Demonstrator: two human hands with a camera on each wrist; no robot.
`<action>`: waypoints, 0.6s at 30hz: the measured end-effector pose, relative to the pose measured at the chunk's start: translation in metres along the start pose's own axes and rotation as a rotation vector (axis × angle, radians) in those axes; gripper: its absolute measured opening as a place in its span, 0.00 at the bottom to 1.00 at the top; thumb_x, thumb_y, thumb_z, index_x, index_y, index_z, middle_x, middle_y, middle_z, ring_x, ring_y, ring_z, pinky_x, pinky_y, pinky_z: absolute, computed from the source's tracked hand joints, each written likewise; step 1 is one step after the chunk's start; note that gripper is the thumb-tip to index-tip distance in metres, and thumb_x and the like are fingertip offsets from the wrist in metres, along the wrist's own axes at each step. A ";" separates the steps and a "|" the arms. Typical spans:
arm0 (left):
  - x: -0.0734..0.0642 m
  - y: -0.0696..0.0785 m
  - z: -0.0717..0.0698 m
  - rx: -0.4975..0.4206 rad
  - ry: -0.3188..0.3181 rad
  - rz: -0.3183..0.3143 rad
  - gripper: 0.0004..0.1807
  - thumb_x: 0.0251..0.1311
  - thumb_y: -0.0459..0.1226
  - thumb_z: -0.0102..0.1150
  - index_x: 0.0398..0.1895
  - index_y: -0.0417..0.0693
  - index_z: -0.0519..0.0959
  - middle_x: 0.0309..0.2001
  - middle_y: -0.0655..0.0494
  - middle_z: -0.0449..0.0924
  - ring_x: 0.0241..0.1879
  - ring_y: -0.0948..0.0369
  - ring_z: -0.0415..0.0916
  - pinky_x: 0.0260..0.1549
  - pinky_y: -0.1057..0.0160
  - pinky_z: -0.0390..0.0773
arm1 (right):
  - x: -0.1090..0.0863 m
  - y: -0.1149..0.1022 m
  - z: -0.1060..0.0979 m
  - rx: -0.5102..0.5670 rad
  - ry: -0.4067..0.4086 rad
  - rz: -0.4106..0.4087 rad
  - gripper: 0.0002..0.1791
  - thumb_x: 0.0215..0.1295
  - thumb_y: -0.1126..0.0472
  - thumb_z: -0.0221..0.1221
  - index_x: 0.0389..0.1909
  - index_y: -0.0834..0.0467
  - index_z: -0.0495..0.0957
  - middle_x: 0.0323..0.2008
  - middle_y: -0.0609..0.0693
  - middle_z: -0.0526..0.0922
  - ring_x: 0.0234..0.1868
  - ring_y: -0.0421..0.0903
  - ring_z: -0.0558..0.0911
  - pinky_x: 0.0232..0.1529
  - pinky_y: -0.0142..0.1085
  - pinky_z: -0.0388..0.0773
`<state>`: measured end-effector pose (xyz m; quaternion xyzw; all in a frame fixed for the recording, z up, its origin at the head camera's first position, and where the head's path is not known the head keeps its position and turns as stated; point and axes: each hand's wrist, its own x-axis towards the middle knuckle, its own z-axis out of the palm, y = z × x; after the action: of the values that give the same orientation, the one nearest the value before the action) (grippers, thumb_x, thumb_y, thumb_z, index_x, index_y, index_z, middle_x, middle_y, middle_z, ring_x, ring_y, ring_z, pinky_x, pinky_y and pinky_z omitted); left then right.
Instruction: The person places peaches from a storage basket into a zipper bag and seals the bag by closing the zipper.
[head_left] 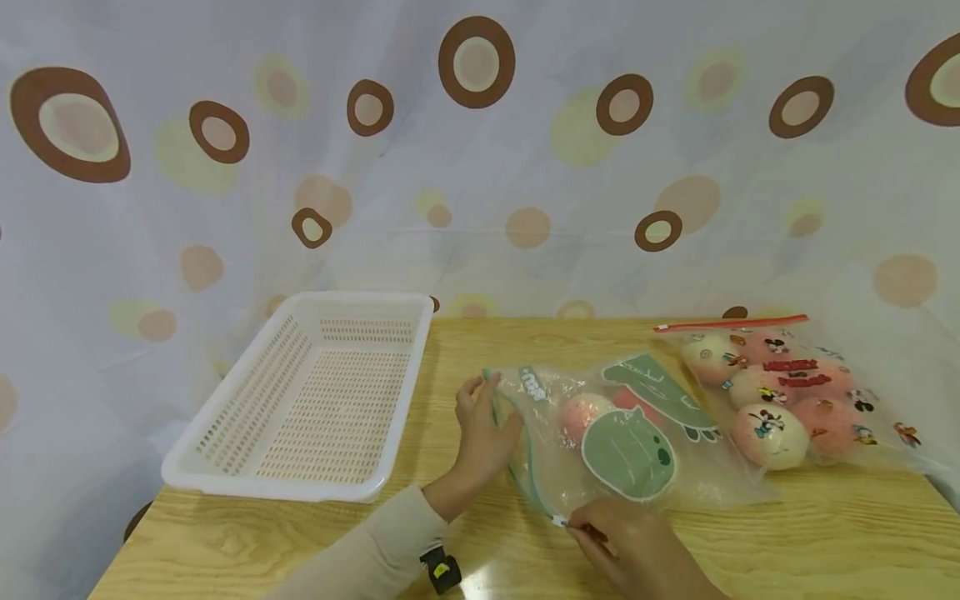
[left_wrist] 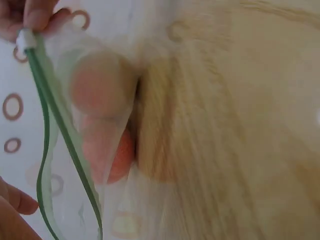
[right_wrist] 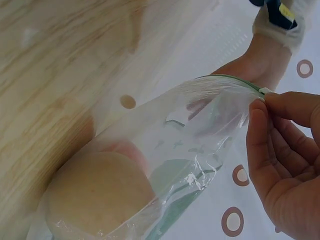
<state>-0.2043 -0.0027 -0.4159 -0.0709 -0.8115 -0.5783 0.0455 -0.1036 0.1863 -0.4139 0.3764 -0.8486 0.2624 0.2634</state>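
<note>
A clear zip bag (head_left: 547, 462) with green dinosaur prints lies on the table, its green-edged mouth gaping toward the left. Inside are a pink-and-cream ball (head_left: 583, 417) and a red-pink one, partly hidden by the print. At the mouth's far end my left hand (head_left: 483, 433) holds the edge, fingers at the corner and thumb lower along it. My right hand (head_left: 637, 542) pinches the near corner between thumb and forefinger, right at the white zip slider (head_left: 558, 521). The right wrist view shows this pinch (right_wrist: 262, 100) closely.
A white perforated basket (head_left: 397, 417) stands on the left of the wooden table (head_left: 465, 342). To the right lies another clear zip bag (head_left: 885, 400) with a red zip and cartoon prints, filled with several pink-and-cream balls. A dotted cloth (head_left: 525, 167) hangs behind.
</note>
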 end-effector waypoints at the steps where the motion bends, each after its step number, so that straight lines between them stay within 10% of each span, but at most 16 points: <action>1: -0.007 0.000 -0.002 0.035 -0.030 0.087 0.27 0.61 0.31 0.53 0.65 0.35 0.66 0.67 0.36 0.49 0.67 0.40 0.45 0.60 0.37 0.61 | 0.000 0.000 0.000 -0.001 0.008 0.000 0.21 0.72 0.46 0.45 0.28 0.53 0.80 0.25 0.38 0.78 0.27 0.28 0.73 0.30 0.15 0.69; 7: -0.042 0.003 -0.014 0.239 -0.134 0.435 0.09 0.59 0.29 0.59 0.42 0.44 0.83 0.48 0.55 0.77 0.51 0.58 0.69 0.53 0.53 0.72 | 0.002 -0.002 -0.002 -0.014 0.067 -0.006 0.23 0.73 0.46 0.42 0.29 0.54 0.80 0.26 0.39 0.79 0.26 0.30 0.76 0.30 0.16 0.72; 18: -0.065 0.005 -0.019 0.452 -0.206 0.959 0.13 0.48 0.37 0.72 0.40 0.49 0.84 0.43 0.62 0.78 0.48 0.64 0.72 0.51 0.69 0.72 | 0.001 -0.002 -0.003 -0.013 0.119 -0.039 0.22 0.74 0.47 0.42 0.29 0.54 0.80 0.26 0.41 0.80 0.26 0.33 0.78 0.30 0.18 0.73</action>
<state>-0.1394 -0.0230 -0.4157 -0.4783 -0.7924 -0.2938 0.2388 -0.1021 0.1862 -0.4108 0.3748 -0.8256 0.2737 0.3210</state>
